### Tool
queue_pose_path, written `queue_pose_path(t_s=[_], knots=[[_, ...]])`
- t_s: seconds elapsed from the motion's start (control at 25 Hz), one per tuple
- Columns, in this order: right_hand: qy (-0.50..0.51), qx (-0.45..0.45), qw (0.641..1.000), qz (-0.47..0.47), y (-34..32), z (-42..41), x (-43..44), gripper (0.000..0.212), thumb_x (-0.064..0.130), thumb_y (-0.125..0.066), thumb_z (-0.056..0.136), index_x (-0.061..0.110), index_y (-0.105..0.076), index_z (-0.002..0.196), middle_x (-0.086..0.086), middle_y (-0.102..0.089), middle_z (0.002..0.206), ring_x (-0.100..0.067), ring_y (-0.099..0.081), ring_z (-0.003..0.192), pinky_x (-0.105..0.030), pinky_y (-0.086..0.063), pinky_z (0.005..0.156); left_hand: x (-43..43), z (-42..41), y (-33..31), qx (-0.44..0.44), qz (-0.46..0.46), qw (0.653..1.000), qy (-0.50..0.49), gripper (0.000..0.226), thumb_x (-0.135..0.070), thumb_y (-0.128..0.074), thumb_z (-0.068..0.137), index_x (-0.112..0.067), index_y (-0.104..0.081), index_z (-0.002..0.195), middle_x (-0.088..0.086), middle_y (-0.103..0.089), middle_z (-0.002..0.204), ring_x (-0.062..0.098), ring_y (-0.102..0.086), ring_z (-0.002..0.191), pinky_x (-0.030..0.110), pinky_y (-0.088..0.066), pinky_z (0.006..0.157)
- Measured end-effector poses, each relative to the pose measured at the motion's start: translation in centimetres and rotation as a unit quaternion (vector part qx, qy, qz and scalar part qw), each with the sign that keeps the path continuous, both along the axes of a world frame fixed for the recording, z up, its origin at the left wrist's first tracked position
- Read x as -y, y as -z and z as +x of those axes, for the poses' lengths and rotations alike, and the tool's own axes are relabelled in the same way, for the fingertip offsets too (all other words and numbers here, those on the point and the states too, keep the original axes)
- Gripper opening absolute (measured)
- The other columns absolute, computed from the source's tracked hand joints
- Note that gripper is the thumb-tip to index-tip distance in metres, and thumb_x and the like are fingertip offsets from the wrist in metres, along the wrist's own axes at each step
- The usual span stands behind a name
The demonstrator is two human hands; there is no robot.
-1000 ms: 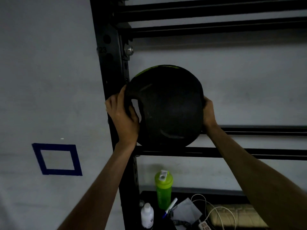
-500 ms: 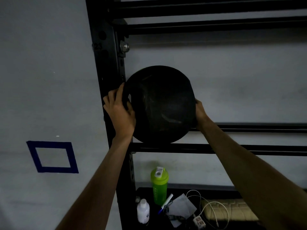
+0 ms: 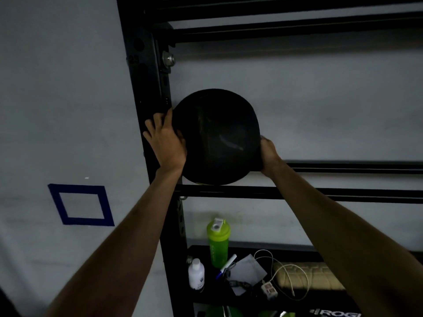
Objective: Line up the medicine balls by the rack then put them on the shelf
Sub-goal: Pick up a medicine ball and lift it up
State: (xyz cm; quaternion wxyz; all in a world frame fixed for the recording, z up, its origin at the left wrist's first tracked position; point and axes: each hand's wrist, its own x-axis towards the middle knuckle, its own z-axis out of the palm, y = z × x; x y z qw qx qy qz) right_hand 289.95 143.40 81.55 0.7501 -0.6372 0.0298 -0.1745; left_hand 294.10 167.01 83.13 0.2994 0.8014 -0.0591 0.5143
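Medicine ball: the black medicine ball is up at the rack's open shelf, its left side just beside the rack post. Its underside meets the front rail, and whether its weight is on the rail yet cannot be told.
Left hand: the left hand presses flat on the ball's left side with its fingers spread and fairly straight, wedged between ball and post.
Right hand: the right hand cups the lower right of the ball. Its fingers pass behind the ball, so how far they curl cannot be told.
Step in hand: by my reading, seating the ball in the gap between the front rail and the back rail.
Doing it well: push the ball back until it drops between both rails, keeping even pressure from both sides. Slide the left fingers out before the ball closes on the post. Let go only once it sits without rocking.
Risk: if freed early, it could roll forward off the front rail onto the shelf below.
Below: a green bottle, a small white bottle and a white cable on the lower shelf.
Wall: a blue tape square to the left of the post.
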Motion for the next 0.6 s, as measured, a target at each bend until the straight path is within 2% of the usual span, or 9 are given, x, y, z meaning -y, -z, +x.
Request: queue_pose_path(t_s=[0.08, 0.16, 0.2, 0.32, 0.4, 0.48, 0.56, 0.6], knots=[[0.034, -0.006, 0.999, -0.027, 0.3, -0.4, -0.1, 0.027, 0.017, -0.041, 0.104, 0.020, -0.065, 0.091, -0.003, -0.066, 0.095, -0.018, -0.061, 0.087, -0.032, -0.052, 0.077, -0.1, -1.0, 0.7, -0.020, -0.008, 1.000, 0.013, 0.062, 0.000, -0.052, 0.088, -0.014, -0.047, 0.148, 0.015, -0.053, 0.136, 0.039, -0.045, 0.124, 0.054, -0.035, 0.106], [0.090, -0.005, 0.992, -0.089, 0.7, -1.4, -0.3, 0.031, 0.012, -0.041, 0.102, 0.017, -0.059, 0.077, -0.004, -0.061, 0.080, -0.019, -0.054, 0.077, -0.027, -0.045, 0.067, -0.3, -2.7, 2.6, -0.025, -0.032, 0.999, 0.035, 0.057, -0.007, -0.046, 0.091, -0.011, -0.046, 0.148, 0.018, -0.052, 0.137, 0.041, -0.047, 0.125, 0.054, -0.038, 0.107], [0.116, -0.006, 0.984, -0.138, 1.0, -2.1, -0.4, 0.032, 0.010, -0.040, 0.100, 0.014, -0.057, 0.074, -0.006, -0.059, 0.079, -0.022, -0.053, 0.077, -0.028, -0.044, 0.067, -0.4, -3.6, 4.0, -0.024, -0.044, 0.997, 0.053, 0.054, -0.014, -0.043, 0.093, -0.009, -0.046, 0.147, 0.020, -0.052, 0.136, 0.041, -0.050, 0.124, 0.054, -0.041, 0.106], [0.171, 0.008, 0.945, -0.280, 2.0, -5.6, -0.7, 0.028, 0.006, -0.041, 0.099, -0.002, -0.067, 0.092, -0.013, -0.065, 0.092, -0.026, -0.061, 0.086, -0.036, -0.050, 0.079, -0.5, -6.4, 7.7, -0.042, -0.076, 0.990, 0.109, 0.051, -0.028, -0.041, 0.097, -0.008, -0.047, 0.144, 0.021, -0.053, 0.132, 0.039, -0.059, 0.115, 0.050, -0.051, 0.098], [0.184, 0.044, 0.923, -0.336, 3.3, -9.0, -1.5, 0.025, 0.004, -0.046, 0.097, -0.004, -0.069, 0.103, -0.013, -0.069, 0.097, -0.027, -0.065, 0.089, -0.039, -0.052, 0.083, -0.6, -8.3, 9.3, -0.074, -0.090, 0.985, 0.128, 0.045, -0.020, -0.046, 0.094, -0.009, -0.052, 0.137, 0.018, -0.057, 0.123, 0.037, -0.064, 0.099, 0.048, -0.056, 0.085], [0.189, 0.081, 0.909, -0.361, 5.1, -12.6, -2.5, 0.023, 0.004, -0.051, 0.097, -0.001, -0.070, 0.109, -0.014, -0.072, 0.105, -0.027, -0.068, 0.095, -0.034, -0.052, 0.085, -0.5, -10.8, 10.9, -0.116, -0.085, 0.980, 0.138, 0.037, -0.010, -0.049, 0.090, -0.008, -0.059, 0.125, 0.018, -0.061, 0.113, 0.037, -0.065, 0.090, 0.049, -0.056, 0.076], [0.188, 0.092, 0.901, -0.380, 7.7, -16.2, -3.3, 0.022, 0.005, -0.055, 0.096, 0.002, -0.070, 0.112, -0.015, -0.073, 0.107, -0.026, -0.069, 0.097, -0.020, -0.045, 0.080, -0.6, -13.9, 13.2, -0.169, -0.054, 0.973, 0.149, 0.032, -0.012, -0.048, 0.088, -0.009, -0.063, 0.117, 0.017, -0.067, 0.107, 0.038, -0.066, 0.095, 0.048, -0.055, 0.078], [0.180, 0.085, 0.899, -0.390, 9.2, -17.8, -3.7, 0.022, 0.006, -0.056, 0.096, 0.003, -0.070, 0.112, -0.013, -0.073, 0.107, -0.025, -0.069, 0.097, -0.017, -0.044, 0.079, -0.8, -15.6, 14.6, -0.199, -0.034, 0.967, 0.157, 0.030, -0.013, -0.047, 0.090, -0.010, -0.064, 0.115, 0.016, -0.069, 0.106, 0.037, -0.066, 0.098, 0.046, -0.055, 0.079]])
